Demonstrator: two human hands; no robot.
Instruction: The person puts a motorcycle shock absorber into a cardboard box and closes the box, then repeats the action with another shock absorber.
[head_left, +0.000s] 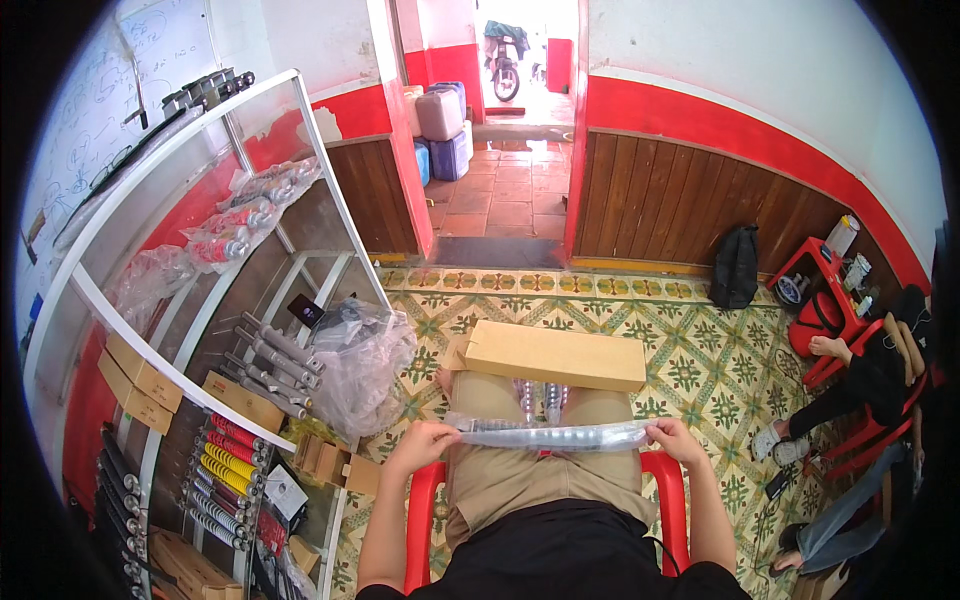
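Note:
A long coil spring in clear plastic wrap (555, 436) lies level across my thighs. My left hand (427, 444) pinches its left end, and my right hand (677, 440) pinches the plastic at its right end. Just beyond it, a long closed cardboard box (555, 354) rests across my knees. Between my legs, below the box, more wrapped springs (541, 397) show in part; the box hides the rest of them.
I sit in a red plastic chair (426, 517). On the left, a metal-framed shelf (180, 386) holds shock absorbers (229, 469), cartons and plastic bags. A black bag (735, 268) leans on the far wall. At right, people sit by a red stool (825, 262).

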